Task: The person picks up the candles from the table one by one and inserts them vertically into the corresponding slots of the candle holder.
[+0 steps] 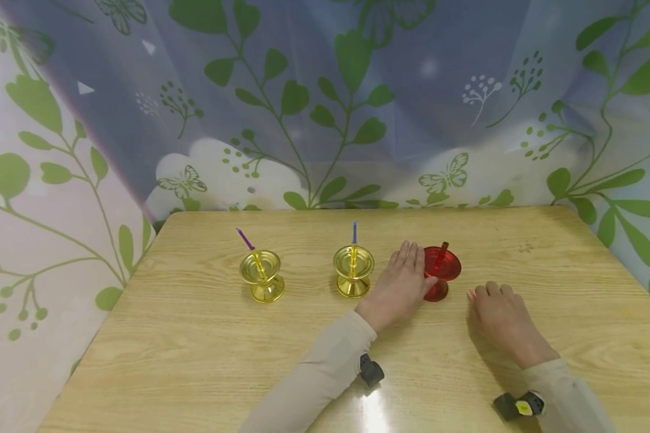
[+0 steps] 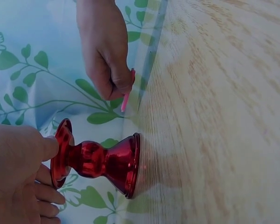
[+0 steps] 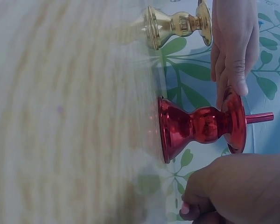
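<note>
A shiny red candle holder [image 1: 442,264] stands upright on the table, with a short red tube rising from its dish. My left hand [image 1: 401,288] is at the left side of that dish, fingers straight and thumb touching the rim [image 3: 234,119]. To the right of the holder, my right hand [image 1: 504,319] is curled close over the table. Its thumb and fingers pinch a thin pink candle [image 2: 126,95], whose lower end sticks out downward in the left wrist view. No candle stands in the red holder's tube [image 3: 260,117].
Two gold candle holders stand to the left: the middle one [image 1: 353,282] bears an upright blue candle [image 1: 354,233], the far left one [image 1: 267,290] a tilted purple candle [image 1: 245,239]. A leaf-patterned cloth [image 1: 314,120] hangs behind the wooden table [image 1: 195,361].
</note>
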`<control>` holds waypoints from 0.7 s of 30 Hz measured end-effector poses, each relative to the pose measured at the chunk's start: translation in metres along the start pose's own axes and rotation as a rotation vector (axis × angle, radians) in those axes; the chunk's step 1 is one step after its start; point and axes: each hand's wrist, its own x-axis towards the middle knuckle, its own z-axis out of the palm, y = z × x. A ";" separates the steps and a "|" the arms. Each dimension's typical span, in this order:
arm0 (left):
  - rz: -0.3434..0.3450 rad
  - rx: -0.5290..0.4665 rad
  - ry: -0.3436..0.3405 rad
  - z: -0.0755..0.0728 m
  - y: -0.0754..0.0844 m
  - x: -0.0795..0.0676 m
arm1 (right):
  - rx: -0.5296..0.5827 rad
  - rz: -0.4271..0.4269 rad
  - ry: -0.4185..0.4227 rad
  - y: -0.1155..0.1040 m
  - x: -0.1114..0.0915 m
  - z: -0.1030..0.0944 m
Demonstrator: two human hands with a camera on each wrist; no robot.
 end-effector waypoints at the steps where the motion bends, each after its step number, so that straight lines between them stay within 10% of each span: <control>1: -0.001 0.000 0.002 0.000 0.000 0.000 | 0.003 0.003 0.003 0.000 0.000 -0.001; 21: -0.026 -0.018 -0.004 0.000 0.002 0.001 | 0.045 0.032 0.013 -0.001 0.001 -0.002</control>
